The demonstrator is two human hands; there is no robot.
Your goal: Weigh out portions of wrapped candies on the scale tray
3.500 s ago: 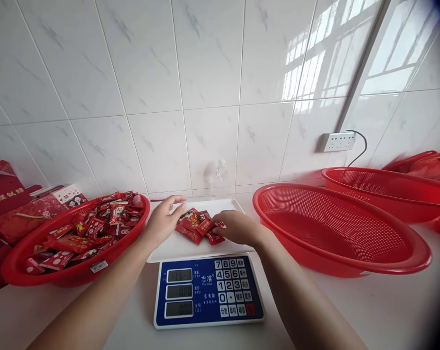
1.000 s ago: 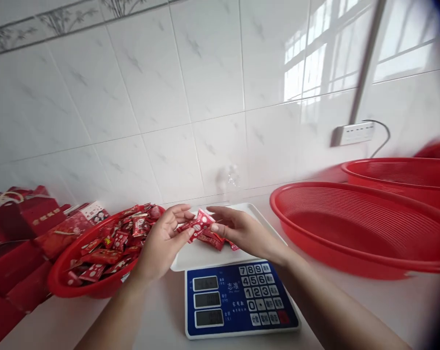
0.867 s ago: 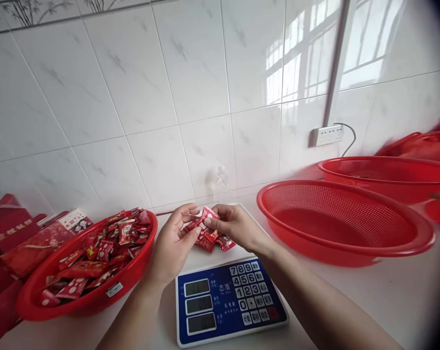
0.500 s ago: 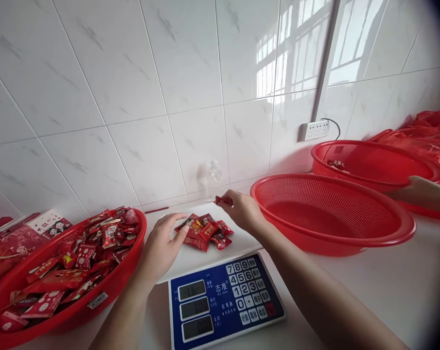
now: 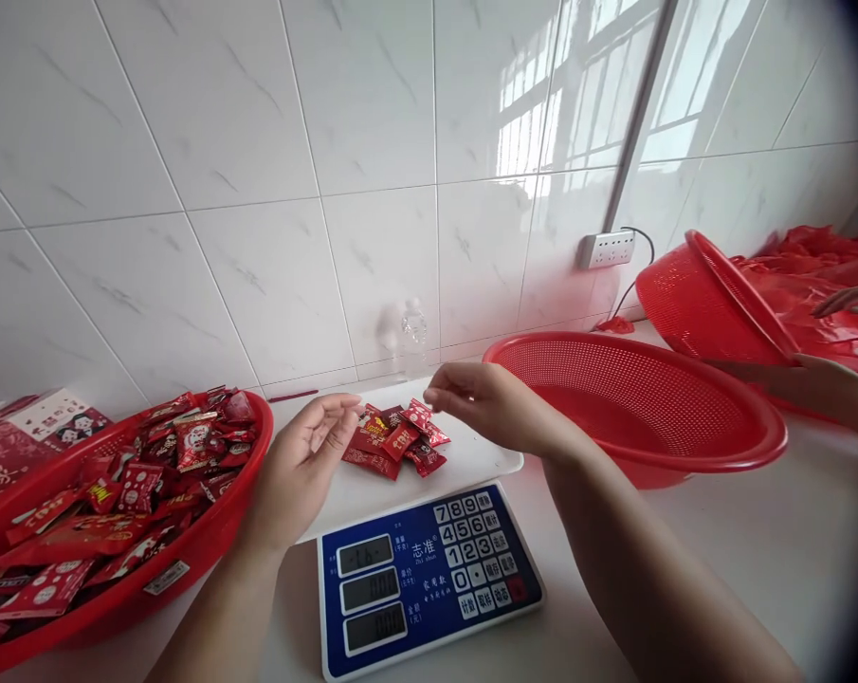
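Red-wrapped sweets [image 5: 392,444] are gathered in a low heap on the white tray [image 5: 482,457] of a blue-fronted scale [image 5: 432,581], between two bare hands. The heap is flanked by the left hand [image 5: 297,465], its fingers loosely bent and parted from the thumb, with nothing grasped. The right hand [image 5: 496,406] is held over the tray's right part, fingers curled, their tips just beside a spotted sweet [image 5: 415,414] on top of the heap; whether that sweet is pinched or touched cannot be told.

More sweets are piled in the left basin [image 5: 219,517], behind which a printed box [image 5: 41,432] is partly seen. At the right, the middle basin [image 5: 628,403] is set upright; beyond it, the far basin [image 5: 709,308] is tilted, with a co-worker's arm [image 5: 833,389] under its rim. Near the tiled wall, a clear bottle [image 5: 413,327] is stood behind the tray.
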